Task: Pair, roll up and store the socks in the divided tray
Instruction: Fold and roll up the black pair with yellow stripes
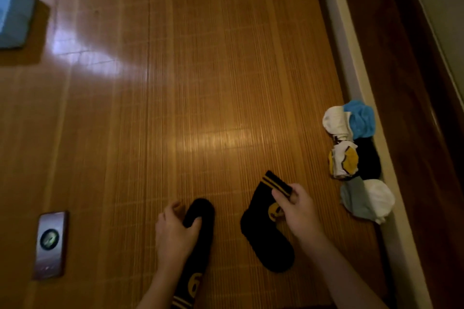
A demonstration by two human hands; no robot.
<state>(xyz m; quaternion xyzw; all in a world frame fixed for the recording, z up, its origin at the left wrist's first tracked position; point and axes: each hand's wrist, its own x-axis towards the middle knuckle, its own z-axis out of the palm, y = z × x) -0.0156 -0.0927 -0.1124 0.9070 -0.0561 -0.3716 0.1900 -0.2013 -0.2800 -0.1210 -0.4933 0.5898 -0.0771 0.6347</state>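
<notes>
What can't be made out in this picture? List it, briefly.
Divided tray: nowhere in the head view.
Left sock: cuff cut off by the bottom edge; the left hand covers part of the toe.
Right sock: yellow emblem half hidden under the right hand.
Phone: screen too small and dim to read.
Blue box: cut off by the left edge.

A glossy bamboo mat (175, 83) carries everything. A phone (51, 243) lies flat on it. Right of the phone lies the nearer black sock (202, 208), then, apart from it, the farther black sock (273, 248). Far right of the phone, rolled sock bundles (356, 158) line the mat's edge. A blue box (13, 12) rests well beyond the phone.
</notes>
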